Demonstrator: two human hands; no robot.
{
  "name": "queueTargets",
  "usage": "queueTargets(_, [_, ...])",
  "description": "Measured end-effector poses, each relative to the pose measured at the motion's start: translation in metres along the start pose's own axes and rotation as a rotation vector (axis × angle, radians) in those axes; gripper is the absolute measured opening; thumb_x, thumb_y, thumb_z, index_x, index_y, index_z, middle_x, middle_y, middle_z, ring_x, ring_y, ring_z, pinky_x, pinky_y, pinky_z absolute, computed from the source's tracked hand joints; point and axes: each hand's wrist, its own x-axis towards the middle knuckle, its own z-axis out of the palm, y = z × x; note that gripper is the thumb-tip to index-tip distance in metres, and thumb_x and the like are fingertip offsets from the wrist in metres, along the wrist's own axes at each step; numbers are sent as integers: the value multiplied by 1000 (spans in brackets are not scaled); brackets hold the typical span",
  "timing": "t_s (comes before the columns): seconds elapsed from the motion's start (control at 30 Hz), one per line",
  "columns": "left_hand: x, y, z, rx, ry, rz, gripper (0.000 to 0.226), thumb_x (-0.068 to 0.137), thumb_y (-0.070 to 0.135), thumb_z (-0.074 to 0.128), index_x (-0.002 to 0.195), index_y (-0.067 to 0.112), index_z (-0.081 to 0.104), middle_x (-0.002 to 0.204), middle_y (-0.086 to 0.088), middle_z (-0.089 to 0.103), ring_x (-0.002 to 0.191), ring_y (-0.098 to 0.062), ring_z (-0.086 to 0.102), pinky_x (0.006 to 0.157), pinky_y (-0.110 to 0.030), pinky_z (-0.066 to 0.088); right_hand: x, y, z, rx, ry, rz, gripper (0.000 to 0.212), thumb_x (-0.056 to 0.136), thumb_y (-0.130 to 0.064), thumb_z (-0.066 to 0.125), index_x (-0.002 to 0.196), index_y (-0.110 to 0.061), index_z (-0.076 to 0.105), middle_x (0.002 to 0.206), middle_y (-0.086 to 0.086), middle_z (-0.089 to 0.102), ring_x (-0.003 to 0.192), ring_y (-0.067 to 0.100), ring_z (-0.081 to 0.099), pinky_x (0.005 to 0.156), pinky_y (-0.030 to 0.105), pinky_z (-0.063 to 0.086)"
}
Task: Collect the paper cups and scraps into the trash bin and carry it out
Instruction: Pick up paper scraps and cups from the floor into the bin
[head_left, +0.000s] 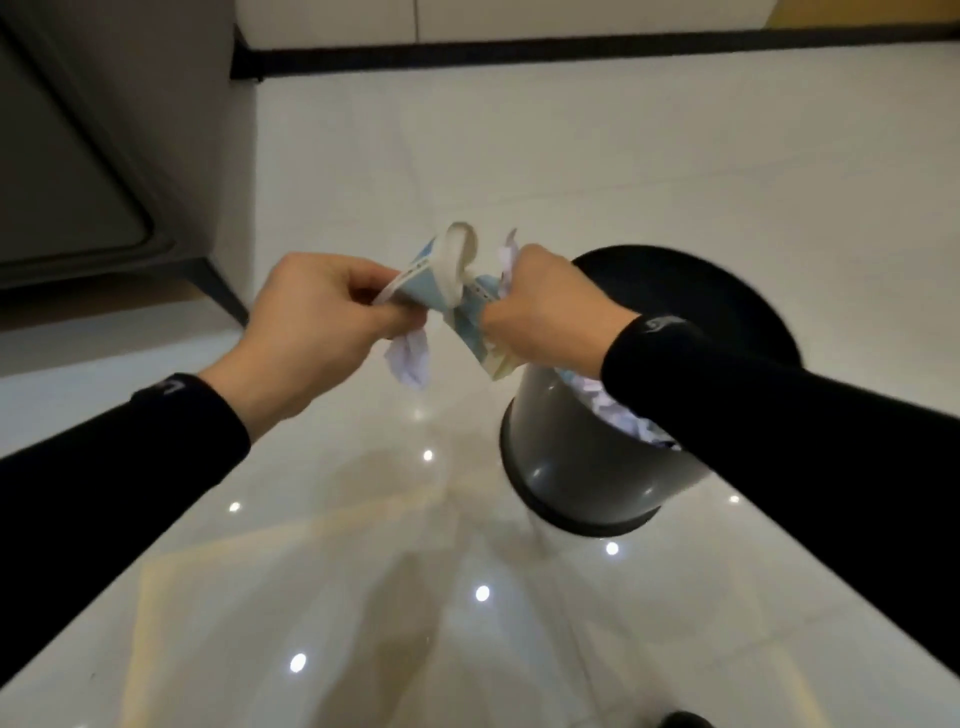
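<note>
My left hand (306, 322) grips a squashed blue-and-white paper cup (441, 270), and a crumpled white scrap (410, 361) hangs below its fingers. My right hand (545, 306) is closed on a second flattened paper cup (480, 338) and a bit of crumpled paper (508, 254). Both hands meet just left of and above the dark grey trash bin (566, 457), which stands on the floor. White crumpled scraps (618, 410) lie inside the bin, partly hidden by my right sleeve.
The floor is glossy white tile (363, 545) with light reflections. A grey cabinet or appliance (78, 156) on angled legs stands at the left. A black baseboard (571, 47) runs along the far wall. A dark shoe tip (685, 719) shows at the bottom edge.
</note>
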Motion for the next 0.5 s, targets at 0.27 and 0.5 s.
queueTargets(0.27, [29,75,112,16,-121,46,18,68,16,76,61,31,69,59,9,66,56,-6,58,50,-18,46,-50,65,-103,-47,53,314,19,83,-20,60,85,-12,43,69,5,52,53,14,48,40,20,38])
queueTargets(0.5, [11,53,138,126,-143,-59,12,72,13,71,76,24,73,63,10,65,60,-5,59,41,-4,39,-60,101,-79,71,92,400,24,76,-19,69,71,-12,47,82,12,60,75,26,63,76,40,56])
